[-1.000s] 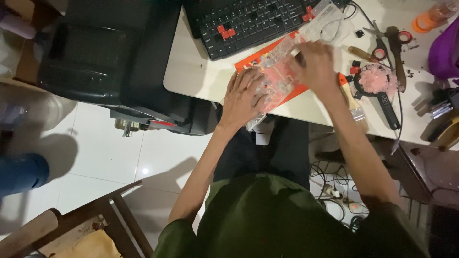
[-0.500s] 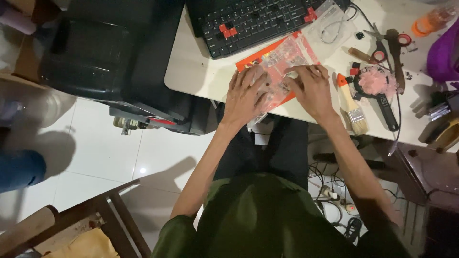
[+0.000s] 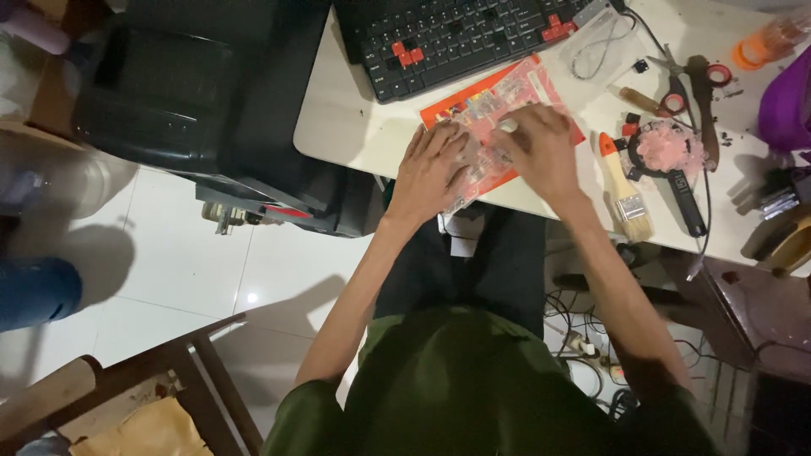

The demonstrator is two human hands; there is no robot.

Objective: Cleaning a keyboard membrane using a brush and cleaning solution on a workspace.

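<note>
Head view, looking down. Item: clear plastic packet (image 3: 486, 127) of small parts on an orange card, lying at the near edge of the white tabletop (image 3: 355, 127), just below a black keyboard (image 3: 456, 38) with red keys. Left hand (image 3: 431, 165): flat, fingers spread, pressing on the packet's near end. Right hand (image 3: 541, 148): palm down on the packet's middle, fingers curled; whether it grips cannot be told. Nearby, to the right: paintbrush (image 3: 623, 190), pink tape roll (image 3: 667, 148), scissors (image 3: 688, 80).
</note>
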